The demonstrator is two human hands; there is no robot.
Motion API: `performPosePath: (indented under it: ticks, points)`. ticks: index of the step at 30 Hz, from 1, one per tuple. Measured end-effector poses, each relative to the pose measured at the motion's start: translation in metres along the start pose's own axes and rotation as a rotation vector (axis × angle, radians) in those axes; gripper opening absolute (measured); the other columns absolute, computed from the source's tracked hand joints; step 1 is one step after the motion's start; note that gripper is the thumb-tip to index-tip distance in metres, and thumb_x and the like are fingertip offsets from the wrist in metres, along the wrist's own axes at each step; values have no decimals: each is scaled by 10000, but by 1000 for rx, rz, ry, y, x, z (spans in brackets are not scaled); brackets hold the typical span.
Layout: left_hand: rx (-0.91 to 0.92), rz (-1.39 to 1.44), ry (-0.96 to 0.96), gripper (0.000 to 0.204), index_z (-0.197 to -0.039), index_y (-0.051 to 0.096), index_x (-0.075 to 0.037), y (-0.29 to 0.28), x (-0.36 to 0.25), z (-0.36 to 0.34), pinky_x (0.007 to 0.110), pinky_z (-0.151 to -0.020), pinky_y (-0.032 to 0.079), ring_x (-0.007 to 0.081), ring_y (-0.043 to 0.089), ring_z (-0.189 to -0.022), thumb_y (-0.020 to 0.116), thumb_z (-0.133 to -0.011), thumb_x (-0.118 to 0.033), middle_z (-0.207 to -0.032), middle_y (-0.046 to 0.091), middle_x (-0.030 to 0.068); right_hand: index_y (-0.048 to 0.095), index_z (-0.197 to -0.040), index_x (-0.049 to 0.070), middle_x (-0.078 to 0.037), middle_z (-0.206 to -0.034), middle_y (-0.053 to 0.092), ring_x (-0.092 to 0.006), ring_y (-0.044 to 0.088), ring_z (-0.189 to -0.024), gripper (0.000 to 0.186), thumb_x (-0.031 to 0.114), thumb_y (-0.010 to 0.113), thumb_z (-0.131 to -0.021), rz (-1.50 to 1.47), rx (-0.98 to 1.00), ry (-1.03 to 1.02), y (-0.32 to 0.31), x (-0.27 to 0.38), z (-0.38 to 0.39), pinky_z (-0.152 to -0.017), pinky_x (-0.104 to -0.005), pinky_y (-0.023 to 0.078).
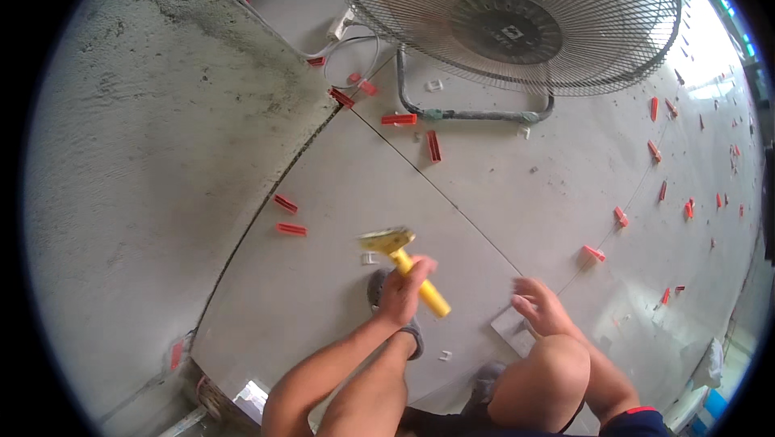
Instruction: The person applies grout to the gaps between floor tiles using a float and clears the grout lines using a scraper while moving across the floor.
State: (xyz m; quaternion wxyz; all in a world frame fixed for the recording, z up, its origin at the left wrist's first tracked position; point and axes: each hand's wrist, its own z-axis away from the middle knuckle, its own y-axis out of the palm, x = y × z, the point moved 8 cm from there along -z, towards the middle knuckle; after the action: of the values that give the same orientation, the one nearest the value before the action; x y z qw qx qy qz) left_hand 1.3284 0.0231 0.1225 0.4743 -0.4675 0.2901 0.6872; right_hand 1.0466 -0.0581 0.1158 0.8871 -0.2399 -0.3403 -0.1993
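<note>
My left hand (401, 296) grips the handle of a yellow scraper (429, 292), whose wide, flat head points up and left above my shoe (379, 287). My right hand (542, 312) is raised by my right knee (565, 368), slightly blurred, with its fingers loosely apart and nothing seen in them. Beneath it lies a flat grey plate-like thing (510, 329), partly hidden by my hand and knee. Red plastic wedges (291, 230) and small white clips (445, 355) lie scattered on the grey tiled floor (436, 219).
A large metal fan (504, 25) on a tube stand (476, 115) stands ahead, beside a white power strip (339, 27) and cable (373, 58). A rough plaster wall (153, 154) runs along the left. Several more red wedges (654, 150) dot the floor on the right.
</note>
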Motion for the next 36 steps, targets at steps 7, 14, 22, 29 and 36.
performPosePath:
  ticks: [7, 14, 22, 29, 36]
  points:
    - [182, -56, -425, 633, -1043, 598, 0, 97, 70, -21, 363, -772, 485, 209, 609, -870, 504, -930, -616, -901, 634, 125, 436, -1289, 31, -128, -1084, 589, -259, 658, -981, 370, 305, 452, -1041, -688, 588, 191, 101, 30, -42, -892, -434, 551]
    - [379, -421, -578, 715, -1211, 533, 51, 57, 95, 7, 440, -921, 479, 348, 620, -1098, 422, -974, -614, -1106, 641, 258, 479, -1291, 60, -120, -1128, 596, -274, 628, -1052, 402, 376, 362, -1071, -1190, 448, 271, 177, -8, -74, -908, -446, 542]
    - [-12, -510, -127, 576, -1338, 516, 19, 5, 33, -6, 427, -1019, 429, 383, 537, -1211, 373, -1044, -454, -1288, 565, 244, 509, -1229, 11, -130, -1153, 569, -281, 602, -1071, 339, 265, 435, -1018, -1428, 426, 258, 211, 24, -103, -985, -453, 494]
    - [-180, -496, 18, 489, -1280, 545, 27, -13, 18, -6, 419, -1000, 430, 364, 552, -1150, 380, -1057, -376, -1213, 589, 224, 481, -1187, 14, -144, -1160, 574, -296, 602, -1086, 274, 204, 452, -990, -1380, 361, 254, 185, 35, -112, -1030, -470, 483]
    - [-222, -461, -31, 464, -1247, 555, 25, -26, 30, 6, 404, -969, 443, 334, 565, -1114, 400, -1058, -370, -1195, 589, 206, 448, -1122, 76, -69, -826, 563, -192, 579, -637, 212, 246, 480, -1000, -1171, 160, 243, 146, -32, -68, -564, -328, 521]
